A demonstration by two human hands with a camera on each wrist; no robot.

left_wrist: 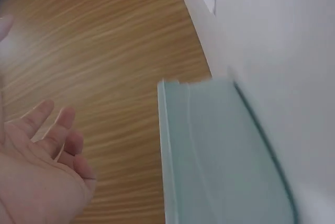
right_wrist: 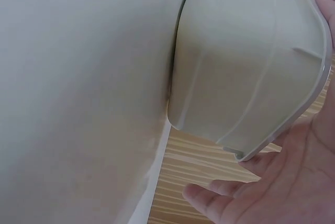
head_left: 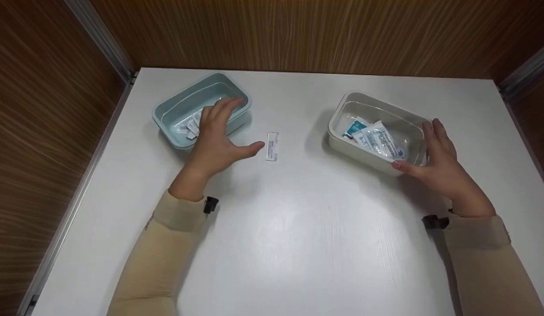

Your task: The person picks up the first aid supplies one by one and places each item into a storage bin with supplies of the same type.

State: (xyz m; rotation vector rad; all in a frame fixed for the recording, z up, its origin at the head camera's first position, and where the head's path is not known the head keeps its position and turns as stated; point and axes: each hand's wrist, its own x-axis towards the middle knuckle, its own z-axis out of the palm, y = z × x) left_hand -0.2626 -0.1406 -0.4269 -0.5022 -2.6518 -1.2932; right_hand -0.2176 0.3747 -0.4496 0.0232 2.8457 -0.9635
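Observation:
My left hand [head_left: 217, 142] hovers beside and partly over the near right side of a teal plastic bin [head_left: 166, 109], thumb and fingers spread with nothing between them. In the left wrist view that hand stands apart from the bin's wall [left_wrist: 209, 156]. Small white labelled pieces [head_left: 190, 125] lie in this bin, partly hidden by the hand. My right hand [head_left: 441, 162] spans the right end of an off-white bin [head_left: 357, 149]. Its thumb is at the near rim and its fingers reach the far right corner, fairly straight. Teal-and-white sealed packets [head_left: 379, 138] lie inside.
Between the bins, a small clear strip with a white printed label [head_left: 272, 146] lies flat on the white table [head_left: 289, 245]. Wood-patterned panels [head_left: 298, 35] rise behind the table and at both sides.

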